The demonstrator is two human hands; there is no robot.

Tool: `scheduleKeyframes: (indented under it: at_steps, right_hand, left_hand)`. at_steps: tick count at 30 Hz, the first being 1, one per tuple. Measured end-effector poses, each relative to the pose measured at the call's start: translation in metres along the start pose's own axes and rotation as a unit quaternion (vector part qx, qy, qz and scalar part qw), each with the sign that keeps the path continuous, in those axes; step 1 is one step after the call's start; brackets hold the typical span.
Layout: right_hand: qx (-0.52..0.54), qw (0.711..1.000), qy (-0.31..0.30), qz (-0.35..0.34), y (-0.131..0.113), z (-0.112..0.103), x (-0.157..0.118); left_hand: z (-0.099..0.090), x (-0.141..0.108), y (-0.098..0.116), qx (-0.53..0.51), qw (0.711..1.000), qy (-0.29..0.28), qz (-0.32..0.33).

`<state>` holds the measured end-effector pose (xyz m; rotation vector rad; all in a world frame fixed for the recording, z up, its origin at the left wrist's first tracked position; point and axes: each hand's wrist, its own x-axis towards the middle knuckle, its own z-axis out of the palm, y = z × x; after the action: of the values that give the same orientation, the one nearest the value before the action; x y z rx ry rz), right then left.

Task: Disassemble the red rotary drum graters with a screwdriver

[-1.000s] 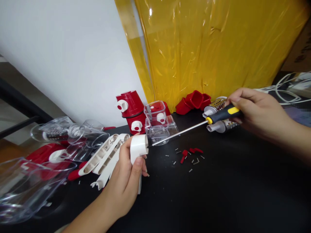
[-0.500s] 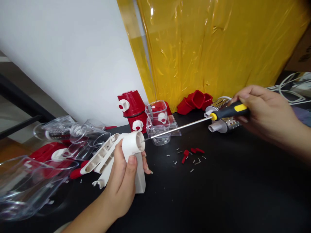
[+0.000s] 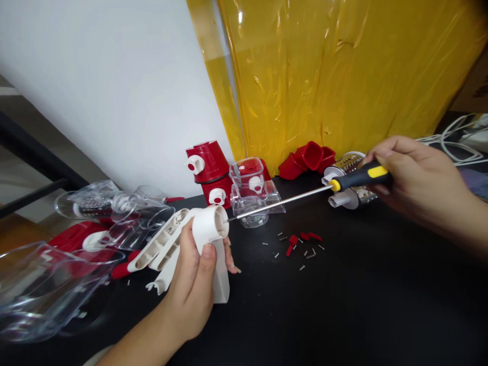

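Wrapped around a white plastic part (image 3: 208, 224) with a round hollow end, my left hand (image 3: 196, 284) holds it upright above the black table. My right hand (image 3: 409, 178) grips the black and yellow handle of a long screwdriver (image 3: 285, 201). The shaft slants down to the left, its tip at the open round end of the white part. Whether the tip sits on a screw inside is too small to tell. Behind my left hand lie several white handle pieces (image 3: 152, 246). Loose screws (image 3: 302, 267) and small red pieces (image 3: 293, 243) are scattered right of the white part.
Red housings (image 3: 209, 165) are stacked against the wall, beside a clear plastic piece (image 3: 247, 178). Red cups (image 3: 308, 155) and metal grater drums (image 3: 353, 198) stand farther right. Clear and red parts (image 3: 57, 274) crowd the left side. A yellow sheet (image 3: 324, 76) hangs behind.
The whole view has shifted very slightly. Both hands keep their grip, and the screwdriver tip stays at the white part's round end.
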<state>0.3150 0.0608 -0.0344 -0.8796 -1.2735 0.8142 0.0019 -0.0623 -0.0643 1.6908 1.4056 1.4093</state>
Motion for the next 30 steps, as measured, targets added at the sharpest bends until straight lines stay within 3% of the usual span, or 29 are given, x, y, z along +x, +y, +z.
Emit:
scheduleKeyframes:
  at_steps: [4,30]
  right_hand:
    - [-0.003,1.0,0.002,-0.001,0.0016,-0.0009,0.0]
    - [-0.012,1.0,0.014,0.001,0.0027,-0.0005,-0.0008]
  left_hand:
    - [-0.0016,-0.0002,-0.0018,-0.05,0.998,-0.015,-0.016]
    - [-0.0013,-0.0002,-0.0027,-0.062,0.998,-0.011,-0.014]
